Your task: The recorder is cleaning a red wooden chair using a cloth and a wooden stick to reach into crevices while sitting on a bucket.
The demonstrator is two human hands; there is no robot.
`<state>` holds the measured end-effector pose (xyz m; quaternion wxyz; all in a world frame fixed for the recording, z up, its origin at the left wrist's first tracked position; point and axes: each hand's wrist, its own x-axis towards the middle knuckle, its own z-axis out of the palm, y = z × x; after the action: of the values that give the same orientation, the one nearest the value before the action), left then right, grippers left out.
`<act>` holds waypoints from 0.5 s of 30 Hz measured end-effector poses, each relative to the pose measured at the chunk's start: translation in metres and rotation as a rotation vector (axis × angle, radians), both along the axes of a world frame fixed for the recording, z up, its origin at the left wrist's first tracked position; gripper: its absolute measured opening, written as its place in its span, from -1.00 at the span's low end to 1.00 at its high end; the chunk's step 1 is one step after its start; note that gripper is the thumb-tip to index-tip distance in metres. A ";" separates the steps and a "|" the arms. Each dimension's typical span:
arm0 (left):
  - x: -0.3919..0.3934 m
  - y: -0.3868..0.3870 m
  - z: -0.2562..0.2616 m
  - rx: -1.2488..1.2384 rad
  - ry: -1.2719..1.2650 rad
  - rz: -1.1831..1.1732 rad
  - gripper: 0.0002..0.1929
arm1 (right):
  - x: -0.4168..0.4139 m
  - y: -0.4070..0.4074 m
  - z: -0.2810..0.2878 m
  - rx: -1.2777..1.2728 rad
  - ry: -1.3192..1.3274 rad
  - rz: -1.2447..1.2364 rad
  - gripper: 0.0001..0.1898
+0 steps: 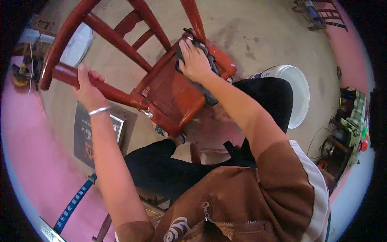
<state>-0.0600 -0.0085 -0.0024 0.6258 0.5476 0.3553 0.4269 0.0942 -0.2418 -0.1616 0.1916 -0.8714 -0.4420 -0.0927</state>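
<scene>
A red-brown wooden chair [172, 89] is tilted in front of me, its backrest toward the upper left and worn paint along its edges. My left hand [90, 87] grips one outer post of the backrest, with a silver bangle at the wrist. Under my right hand [195, 60] a dark grey cloth [213, 62] is pressed on the far corner of the seat, near a leg joint. Part of the cloth trails down over the seat's right side. My palm and some fingers hide the wood beneath.
A white plastic bucket [297, 96] stands by my right knee. On the floor at left lies a dark printed box [83, 133]. A white round container [77, 45] is behind the backrest. Clutter with a checked cloth [356, 109] lines the pink wall at right.
</scene>
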 end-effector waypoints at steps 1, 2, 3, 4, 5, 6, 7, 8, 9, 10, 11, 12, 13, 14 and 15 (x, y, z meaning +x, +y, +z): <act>-0.001 -0.003 0.003 -0.001 0.000 -0.009 -0.70 | -0.012 -0.013 0.003 -0.001 0.000 -0.009 -0.31; -0.001 -0.006 0.006 0.013 0.016 -0.006 -0.70 | -0.023 -0.026 0.007 -0.045 0.062 0.002 -0.28; 0.001 -0.010 0.011 0.030 0.021 -0.004 -0.70 | -0.029 -0.040 0.014 -0.086 0.113 0.011 -0.25; 0.000 -0.010 0.012 0.048 0.027 -0.002 -0.71 | -0.035 -0.049 0.016 -0.081 0.104 0.007 -0.25; 0.000 -0.010 0.008 0.055 0.018 -0.003 -0.71 | -0.039 -0.058 0.018 -0.081 0.172 0.015 -0.24; -0.003 -0.007 0.006 0.047 0.036 0.009 -0.72 | -0.043 -0.064 0.023 -0.078 0.239 0.027 -0.23; -0.007 -0.004 0.008 0.043 0.061 0.031 -0.72 | -0.043 -0.068 0.025 -0.062 0.237 0.040 -0.23; -0.009 -0.002 0.008 0.055 0.078 0.053 -0.72 | -0.043 -0.073 0.026 -0.070 0.264 -0.013 -0.23; -0.009 -0.001 0.008 0.082 0.080 0.080 -0.72 | -0.038 -0.075 0.026 -0.074 0.291 -0.055 -0.23; -0.004 0.000 0.000 0.071 0.079 0.060 -0.72 | -0.026 -0.081 0.027 -0.055 0.208 -0.096 -0.25; -0.001 0.001 -0.001 0.067 0.086 0.044 -0.73 | -0.012 -0.081 0.028 -0.028 0.134 -0.134 -0.27; 0.007 -0.005 -0.003 0.058 0.065 0.022 -0.73 | 0.003 -0.085 0.027 -0.040 0.076 -0.229 -0.28; 0.007 -0.005 0.000 0.066 0.056 0.010 -0.74 | 0.011 -0.078 0.027 -0.035 0.033 -0.312 -0.29; 0.007 -0.003 0.003 0.062 0.058 0.016 -0.73 | 0.017 -0.069 0.027 0.010 0.052 -0.386 -0.28; 0.008 -0.002 0.006 0.052 0.048 0.017 -0.72 | 0.023 -0.061 0.031 0.050 0.061 -0.463 -0.27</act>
<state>-0.0519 -0.0103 0.0036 0.5989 0.5707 0.3636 0.4283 0.1173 -0.3031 -0.1303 0.2000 -0.9469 -0.2219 -0.1188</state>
